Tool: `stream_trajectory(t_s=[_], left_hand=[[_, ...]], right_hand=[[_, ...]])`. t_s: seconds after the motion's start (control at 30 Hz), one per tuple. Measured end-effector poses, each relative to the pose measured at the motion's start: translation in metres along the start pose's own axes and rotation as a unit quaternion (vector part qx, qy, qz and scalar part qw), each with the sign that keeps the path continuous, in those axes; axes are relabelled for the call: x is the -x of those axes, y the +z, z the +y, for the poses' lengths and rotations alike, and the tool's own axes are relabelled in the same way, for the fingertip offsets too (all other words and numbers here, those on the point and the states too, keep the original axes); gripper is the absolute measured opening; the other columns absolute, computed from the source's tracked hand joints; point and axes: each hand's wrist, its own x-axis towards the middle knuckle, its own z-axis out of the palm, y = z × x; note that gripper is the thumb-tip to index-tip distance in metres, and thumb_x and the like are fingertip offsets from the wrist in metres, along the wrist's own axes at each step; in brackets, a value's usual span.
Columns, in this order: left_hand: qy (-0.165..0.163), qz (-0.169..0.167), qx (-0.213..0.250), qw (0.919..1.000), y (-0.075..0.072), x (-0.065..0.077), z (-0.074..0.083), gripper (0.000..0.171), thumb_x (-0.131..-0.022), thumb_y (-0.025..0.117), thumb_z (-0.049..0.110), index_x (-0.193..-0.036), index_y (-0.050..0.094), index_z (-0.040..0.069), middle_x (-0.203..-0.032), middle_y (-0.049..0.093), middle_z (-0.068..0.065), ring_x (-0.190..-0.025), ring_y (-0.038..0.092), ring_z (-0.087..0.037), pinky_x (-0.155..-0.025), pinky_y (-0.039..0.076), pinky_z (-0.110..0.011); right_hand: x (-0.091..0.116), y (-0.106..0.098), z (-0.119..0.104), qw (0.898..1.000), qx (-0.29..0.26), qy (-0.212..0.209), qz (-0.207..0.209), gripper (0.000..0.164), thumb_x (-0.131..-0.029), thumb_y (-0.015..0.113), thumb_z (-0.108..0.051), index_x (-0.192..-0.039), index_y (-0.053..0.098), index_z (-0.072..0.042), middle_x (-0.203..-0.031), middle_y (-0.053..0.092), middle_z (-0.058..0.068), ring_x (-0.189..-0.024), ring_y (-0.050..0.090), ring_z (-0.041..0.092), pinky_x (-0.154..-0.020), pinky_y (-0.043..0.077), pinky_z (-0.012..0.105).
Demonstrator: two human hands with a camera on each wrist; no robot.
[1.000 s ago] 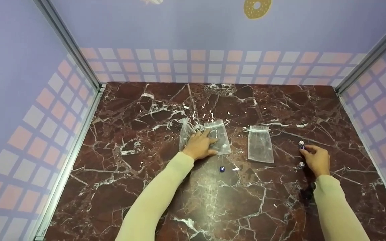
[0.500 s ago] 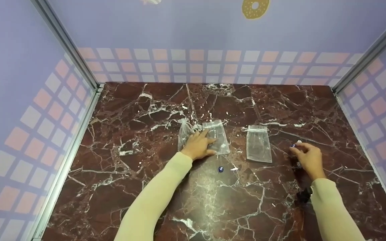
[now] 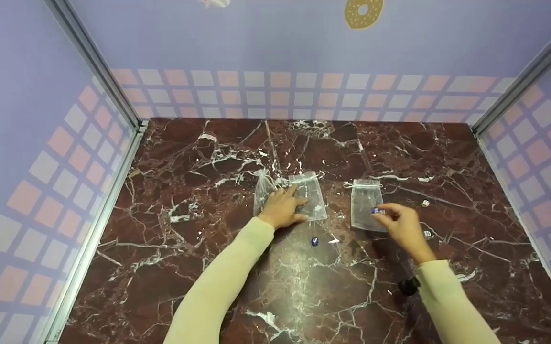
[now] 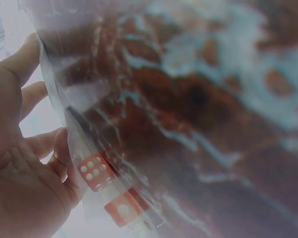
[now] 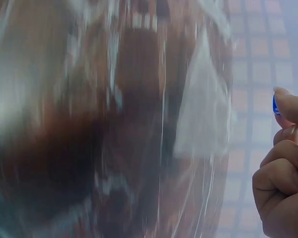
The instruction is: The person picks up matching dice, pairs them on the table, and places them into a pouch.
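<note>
My left hand (image 3: 282, 209) rests with fingers spread over a gathered sheer drawstring pouch (image 3: 261, 188) and the flat sheer pouch (image 3: 314, 193) beside it. In the left wrist view, a red die (image 4: 95, 172) with white pips and a second red die (image 4: 123, 208) show through clear material next to the fingers. Thumb and forefinger of my right hand (image 3: 405, 228) pinch a small blue die (image 3: 376, 211), which overlaps the right edge of another flat sheer pouch (image 3: 364, 197) in the head view. The right wrist view shows only a sliver of this die between the fingertips.
Another blue die (image 3: 314, 241) lies on the marbled dark red table (image 3: 237, 296) in front of the left hand. To the right of the right hand lie two whitish dice, a far die (image 3: 426, 203) and a nearer die (image 3: 427, 233). Lilac panels (image 3: 275, 43) enclose the table.
My right hand has moved left from beside the whitish dice to the right pouch, carrying the blue die. The whitish dice are now uncovered. My left hand has stayed in place.
</note>
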Motion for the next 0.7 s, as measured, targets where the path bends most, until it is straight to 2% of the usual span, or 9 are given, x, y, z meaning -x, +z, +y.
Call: stream_trajectory(t_s=[0.2, 0.4, 0.53, 0.7], left_hand=[[-0.002, 0.002, -0.004, 1.0, 0.001, 0.002, -0.001, 0.06, -0.088, 0.066, 0.055, -0.141, 0.056, 0.029, -0.157, 0.033, -0.012, -0.125, 0.046, -0.037, -0.098, 0.039, -0.045], [-0.003, -0.002, -0.003, 1.0, 0.0, 0.002, 0.0, 0.061, -0.088, 0.066, 0.055, -0.142, 0.054, 0.03, -0.158, 0.031, -0.012, -0.128, 0.044, -0.039, -0.099, 0.037, -0.046], [-0.003, -0.012, -0.007, 0.9999, 0.0, 0.002, 0.0, 0.061, -0.089, 0.064, 0.056, -0.144, 0.052, 0.032, -0.159, 0.029, -0.012, -0.13, 0.042, -0.04, -0.101, 0.035, -0.047], [0.002, -0.012, -0.019, 0.9997, 0.001, 0.002, 0.001, 0.061, -0.089, 0.062, 0.059, -0.144, 0.052, 0.033, -0.159, 0.03, -0.013, -0.131, 0.042, -0.041, -0.102, 0.035, -0.048]], right_hand=[[0.011, 0.033, -0.021, 0.996, -0.001, 0.023, -0.082, 0.023, -0.08, 0.08, -0.004, -0.102, 0.073, 0.002, -0.073, 0.064, 0.005, -0.058, 0.051, 0.014, -0.048, 0.044, 0.02], [0.024, 0.065, -0.032, 0.988, -0.008, -0.013, -0.156, 0.022, -0.081, 0.08, -0.005, -0.101, 0.074, -0.001, -0.067, 0.061, -0.001, -0.052, 0.05, 0.01, -0.044, 0.044, 0.022], [0.029, 0.082, -0.036, 0.983, 0.006, -0.051, -0.174, 0.019, -0.08, 0.081, -0.006, -0.097, 0.075, -0.002, -0.063, 0.057, -0.006, -0.052, 0.047, 0.006, -0.046, 0.042, 0.023], [0.032, 0.094, -0.04, 0.981, 0.02, -0.063, -0.18, 0.016, -0.079, 0.082, -0.008, -0.093, 0.075, -0.004, -0.062, 0.054, -0.008, -0.053, 0.045, 0.005, -0.048, 0.039, 0.023]])
